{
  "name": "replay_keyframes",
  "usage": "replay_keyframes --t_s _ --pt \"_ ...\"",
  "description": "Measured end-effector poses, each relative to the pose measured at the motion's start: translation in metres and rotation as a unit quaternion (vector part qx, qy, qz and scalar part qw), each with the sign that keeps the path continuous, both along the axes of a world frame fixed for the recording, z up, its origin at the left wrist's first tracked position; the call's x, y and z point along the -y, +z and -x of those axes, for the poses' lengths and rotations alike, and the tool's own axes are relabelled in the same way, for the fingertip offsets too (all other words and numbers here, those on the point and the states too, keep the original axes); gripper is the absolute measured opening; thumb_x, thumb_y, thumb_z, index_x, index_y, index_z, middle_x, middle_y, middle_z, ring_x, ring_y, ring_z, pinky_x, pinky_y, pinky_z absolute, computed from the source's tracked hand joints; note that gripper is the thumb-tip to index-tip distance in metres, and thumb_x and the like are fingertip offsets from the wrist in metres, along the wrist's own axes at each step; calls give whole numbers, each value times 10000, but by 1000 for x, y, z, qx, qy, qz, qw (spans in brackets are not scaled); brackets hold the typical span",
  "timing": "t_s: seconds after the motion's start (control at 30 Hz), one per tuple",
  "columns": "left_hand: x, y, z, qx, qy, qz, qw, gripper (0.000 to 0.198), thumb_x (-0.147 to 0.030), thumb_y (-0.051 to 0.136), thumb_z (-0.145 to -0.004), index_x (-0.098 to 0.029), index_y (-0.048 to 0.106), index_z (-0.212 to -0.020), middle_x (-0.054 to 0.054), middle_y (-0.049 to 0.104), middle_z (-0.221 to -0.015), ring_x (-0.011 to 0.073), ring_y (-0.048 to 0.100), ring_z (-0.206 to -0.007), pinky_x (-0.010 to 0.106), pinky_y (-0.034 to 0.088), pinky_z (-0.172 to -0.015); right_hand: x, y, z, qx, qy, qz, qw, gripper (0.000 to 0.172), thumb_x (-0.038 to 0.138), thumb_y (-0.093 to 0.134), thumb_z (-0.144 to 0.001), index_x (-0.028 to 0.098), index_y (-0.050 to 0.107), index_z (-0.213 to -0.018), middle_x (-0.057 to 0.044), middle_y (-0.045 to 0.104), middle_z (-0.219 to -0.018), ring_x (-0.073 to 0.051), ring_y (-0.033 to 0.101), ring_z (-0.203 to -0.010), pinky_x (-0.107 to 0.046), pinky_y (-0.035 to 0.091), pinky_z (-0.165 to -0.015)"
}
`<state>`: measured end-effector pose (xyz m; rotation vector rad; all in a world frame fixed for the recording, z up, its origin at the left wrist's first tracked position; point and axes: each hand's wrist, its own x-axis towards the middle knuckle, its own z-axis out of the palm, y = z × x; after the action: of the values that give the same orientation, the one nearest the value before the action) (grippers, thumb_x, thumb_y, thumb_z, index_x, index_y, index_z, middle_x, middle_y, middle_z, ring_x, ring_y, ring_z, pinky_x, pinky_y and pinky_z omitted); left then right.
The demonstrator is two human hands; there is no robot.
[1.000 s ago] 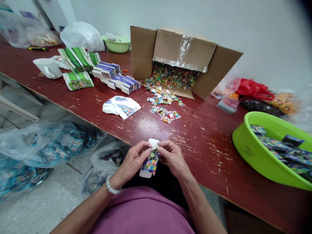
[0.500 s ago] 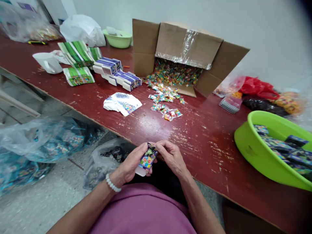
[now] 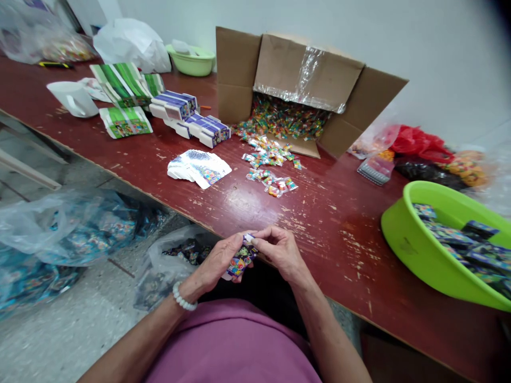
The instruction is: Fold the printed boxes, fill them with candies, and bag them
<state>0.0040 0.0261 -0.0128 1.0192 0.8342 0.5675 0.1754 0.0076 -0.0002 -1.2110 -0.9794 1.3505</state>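
Note:
A small dark printed carton [image 3: 241,259] with colourful pictures is held over the table's front edge. Wrapped around its left side is my left hand [image 3: 217,261], thumb on the front and fingertips showing beneath. My right hand [image 3: 281,250] pinches the carton's upper end, where a bit of white shows at the flap. Farther back on the table lies a fanned stack of flat white-and-blue cartons [image 3: 198,169]. Small wrapped candies [image 3: 275,183] are scattered to the right of that stack.
An open cardboard box [image 3: 235,74] spills more candies. Bundled green cartons [image 3: 125,122] and purple cartons [image 3: 207,130] stand back left, near a white mug [image 3: 74,99]. At right, a lime-green basin [image 3: 419,250] holds filled-looking cartons. Plastic bags [image 3: 167,276] lie on the floor.
The carton has tilted in my hands, its lower white flap showing less and white appearing at its upper end. My right thumb and fingers have shifted over that end.

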Motion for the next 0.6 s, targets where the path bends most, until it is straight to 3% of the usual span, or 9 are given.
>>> replay_keyframes --t_s 0.2,0.33,0.43,0.6 --pt "-2 -1 2 -7 -8 -14 1000 629 -625 519 -906 -251 555 -1411 101 694 -958 175 659 -731 199 502 -467 0 0 -1 9 3 -8 1000 198 343 803 -709 185 684 -693 -34 764 -813 -151 647 -626 -267 508 -584" --pt "-1 2 1 -7 10 8 1000 612 -615 510 -913 -251 550 -1404 98 676 -1012 158 650 -714 198 496 -456 6 1 -6 99 49 -61 992 171 364 724 -826 200 716 -780 -26 726 -811 -159 640 -695 -283 495 -661" --pt "1 4 -1 -28 26 12 999 584 -611 506 -915 -249 553 -1370 66 653 -970 122 613 -631 199 491 -440 11 -1 -7 213 60 -119 968 191 352 613 -924 217 731 -857 -38 700 -843 -176 635 -771 -303 483 -731" --pt "4 0 -7 -34 25 20 999 520 -581 509 -921 -262 455 -1327 -29 596 -757 95 549 -464 200 442 -417 6 -5 -4 340 72 -203 915 148 268 587 -926 250 734 -935 -65 682 -933 -207 625 -869 -340 473 -821"
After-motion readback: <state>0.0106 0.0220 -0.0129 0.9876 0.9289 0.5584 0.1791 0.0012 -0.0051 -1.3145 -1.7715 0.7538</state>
